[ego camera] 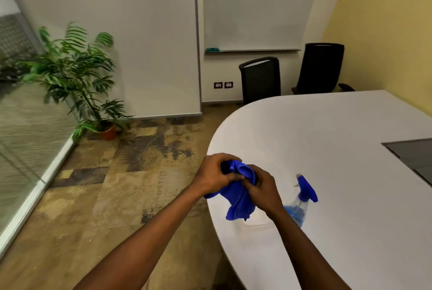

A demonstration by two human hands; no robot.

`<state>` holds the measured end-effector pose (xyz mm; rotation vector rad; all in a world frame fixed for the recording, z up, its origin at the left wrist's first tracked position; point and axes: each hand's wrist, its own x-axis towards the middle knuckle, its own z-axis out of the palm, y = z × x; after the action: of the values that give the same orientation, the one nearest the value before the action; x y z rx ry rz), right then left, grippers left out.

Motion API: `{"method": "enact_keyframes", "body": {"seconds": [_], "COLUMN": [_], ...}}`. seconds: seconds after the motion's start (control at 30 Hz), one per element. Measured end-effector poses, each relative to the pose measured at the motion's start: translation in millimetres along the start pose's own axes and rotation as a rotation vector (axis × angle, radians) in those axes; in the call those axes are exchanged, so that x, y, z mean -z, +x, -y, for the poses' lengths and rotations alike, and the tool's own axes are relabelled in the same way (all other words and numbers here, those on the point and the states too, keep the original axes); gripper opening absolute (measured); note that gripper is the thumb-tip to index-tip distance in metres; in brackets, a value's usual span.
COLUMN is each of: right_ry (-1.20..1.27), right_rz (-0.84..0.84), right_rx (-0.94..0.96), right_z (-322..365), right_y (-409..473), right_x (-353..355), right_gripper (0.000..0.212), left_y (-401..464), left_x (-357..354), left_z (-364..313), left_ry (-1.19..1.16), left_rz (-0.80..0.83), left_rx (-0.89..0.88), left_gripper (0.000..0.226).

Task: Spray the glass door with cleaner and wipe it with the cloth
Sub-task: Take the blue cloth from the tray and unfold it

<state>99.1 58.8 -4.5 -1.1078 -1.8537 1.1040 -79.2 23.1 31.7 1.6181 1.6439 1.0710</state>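
Note:
A blue cloth (238,198) is bunched between both hands above the rounded end of the white table (339,149). My left hand (214,176) grips its upper part and my right hand (264,188) pinches it from the right, while its loose end hangs down. A clear spray bottle (301,205) with blue liquid and a blue trigger head stands on the table just right of my right wrist, partly hidden by my forearm. The glass wall (25,140) with frosted stripes runs along the left edge of the view.
A potted palm (77,74) stands in the corner by the glass. Two black chairs (260,79) sit at the far end of the table under a whiteboard (254,4). A dark inset panel (413,156) lies in the table at the right. Patterned floor (131,172) lies between table and glass.

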Motion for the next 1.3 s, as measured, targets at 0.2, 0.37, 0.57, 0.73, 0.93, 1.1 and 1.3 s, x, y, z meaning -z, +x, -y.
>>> {"method": "enact_keyframes", "body": {"seconds": [0.2,0.37,0.57,0.73,0.93,1.1,1.3], "right_ry": [0.197,0.499,0.776,0.960,1.090,1.041,0.792], "right_rz": [0.315,0.461,0.512,0.721,0.961,1.046,0.970], "right_rx": [-0.093,-0.287,-0.438,-0.460,-0.524,-0.616,-0.344], "right_z": [30,36,52,72,108,128,179], "right_y": [-35,-82,-129,-153,-186,-219,-282], "right_x": [19,18,-14,-46,-102,-158,-235], "right_gripper": [0.027,0.030,0.029,0.040,0.042,0.044,0.037], "left_y": [-58,-116,-206,-276,-360,-427,-523], "left_x": [12,7,21,44,84,123,175], "left_z": [-10,-17,-7,-12,-14,-25,-29], "left_ry": [-0.098,-0.131,-0.191,-0.230,-0.370,-0.366,-0.168], "left_rz": [0.094,-0.080,-0.289,-0.195,-0.217,-0.357,-0.611], "left_rx": [0.141,0.194,0.278,0.307,0.394,0.460,0.439], "left_gripper": [0.032,0.018,0.026,0.019,0.032,0.040,0.033]}}
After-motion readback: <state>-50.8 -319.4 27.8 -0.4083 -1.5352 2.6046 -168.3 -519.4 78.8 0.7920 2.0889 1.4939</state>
